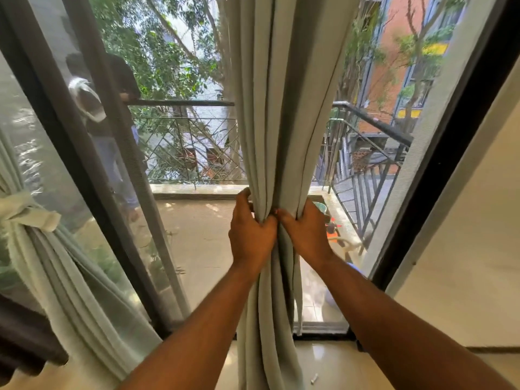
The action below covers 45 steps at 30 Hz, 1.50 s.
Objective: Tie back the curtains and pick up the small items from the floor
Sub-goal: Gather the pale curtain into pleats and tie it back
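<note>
In the head view, the pale grey-green fabric curtain (277, 114) is hanging in front of the glass balcony door, and the person is gathering it into one narrow bundle at about the middle of its height. The left hand (251, 230) is wrapping its curled fingers around the left side of the bundle, and the right hand (305, 229) is doing the same on the right side, so the two hands are meeting with their thumbs almost touching. Both are clamped on the cloth. I think they are squeezing the folds together so that a tie can go around a thin waist and not around loose, wide fabric.

At the left edge, a second pale green curtain (64, 266) is already pulled to the side, and a knotted light fabric tie-back (26, 211) is holding it. It is probably showing how the middle curtain should look in the end. No tie for the middle curtain is showing in either hand, so the knot there is not yet made.

On the shiny cream tiled floor (337, 364), just right of the curtain's lower part, a small whitish object (314, 378) is lying; it is too small to identify. It is probably one of the items to collect afterwards.
</note>
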### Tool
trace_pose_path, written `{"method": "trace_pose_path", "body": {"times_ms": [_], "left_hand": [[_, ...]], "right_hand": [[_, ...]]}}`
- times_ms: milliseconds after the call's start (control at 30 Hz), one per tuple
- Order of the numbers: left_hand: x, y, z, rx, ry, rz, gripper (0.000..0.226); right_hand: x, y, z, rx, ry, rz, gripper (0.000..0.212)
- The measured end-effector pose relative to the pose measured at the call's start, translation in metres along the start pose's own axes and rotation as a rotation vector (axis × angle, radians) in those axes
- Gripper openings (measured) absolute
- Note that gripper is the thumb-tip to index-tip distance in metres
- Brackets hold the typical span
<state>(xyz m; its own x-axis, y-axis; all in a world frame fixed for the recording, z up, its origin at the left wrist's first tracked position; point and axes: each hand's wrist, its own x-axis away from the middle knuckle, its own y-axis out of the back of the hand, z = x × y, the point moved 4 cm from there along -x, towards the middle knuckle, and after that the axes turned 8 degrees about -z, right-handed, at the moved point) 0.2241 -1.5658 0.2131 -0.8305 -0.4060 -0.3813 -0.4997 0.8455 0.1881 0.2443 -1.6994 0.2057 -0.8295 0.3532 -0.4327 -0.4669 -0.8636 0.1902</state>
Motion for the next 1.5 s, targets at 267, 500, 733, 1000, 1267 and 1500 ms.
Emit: {"method": "trace_pose_path", "body": {"times_ms": [267,500,733,1000,1267,1500], "left_hand": [[0.005,0.006,0.003,0.442,0.217,0.24,0.05],[-0.037,-0.008,-0.009,0.119,0.009,0.52,0.031],[-0.02,-0.021,0.001,0.365,0.146,0.646,0.034],[-0.026,-0.018,0.013,0.389,0.177,0.637,0.037],[-0.037,-0.011,0.019,0.353,0.175,0.584,0.034],[-0.049,-0.004,0.026,0.173,0.08,0.236,0.014]], "right_hand": [[0.011,0.026,-0.005,-0.115,-0.003,0.182,0.034],[0.005,0.031,-0.017,-0.172,-0.091,0.244,0.052],[0.018,0.041,-0.056,-0.277,-0.165,0.115,0.063],[0.016,0.042,-0.087,-0.06,-0.248,0.49,0.043],[0.007,0.057,-0.09,0.155,-0.21,0.585,0.018],[0.001,0.09,-0.069,-0.107,-0.304,0.441,0.011]]}}
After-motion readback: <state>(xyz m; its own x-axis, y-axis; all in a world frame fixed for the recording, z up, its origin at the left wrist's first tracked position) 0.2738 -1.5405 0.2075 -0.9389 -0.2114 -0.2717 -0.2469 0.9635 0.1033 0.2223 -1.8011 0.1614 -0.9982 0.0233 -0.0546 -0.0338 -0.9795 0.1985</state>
